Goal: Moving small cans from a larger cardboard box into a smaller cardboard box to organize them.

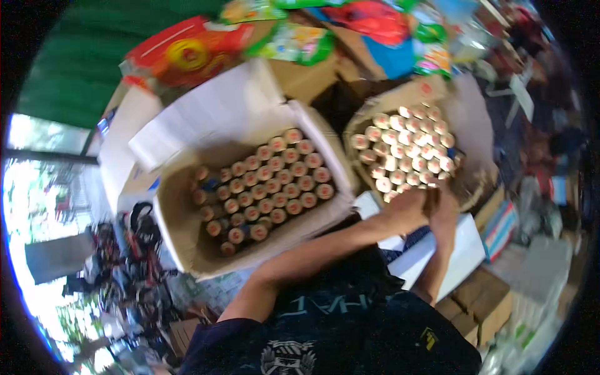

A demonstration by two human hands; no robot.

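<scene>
Both of my hands are at the near right edge of an open cardboard box [471, 187] on the right, packed with upright cylindrical items with shiny round tops [412, 150]. My left hand [410, 208] reaches across from the left and meets my right hand [443, 194]. The picture is blurred there, so what the fingers hold cannot be told. To the left stands a larger open cardboard box [328, 140] with rows of similar round-capped cylinders [272, 183]; its left part shows bare cardboard between a few scattered ones.
Colourful plastic packets [300, 42] and a red bag [187, 51] lie behind the boxes. A white box [461, 253] sits under my forearms, with brown cartons [483, 300] at the lower right. Blurred clutter [126, 276] fills the lower left.
</scene>
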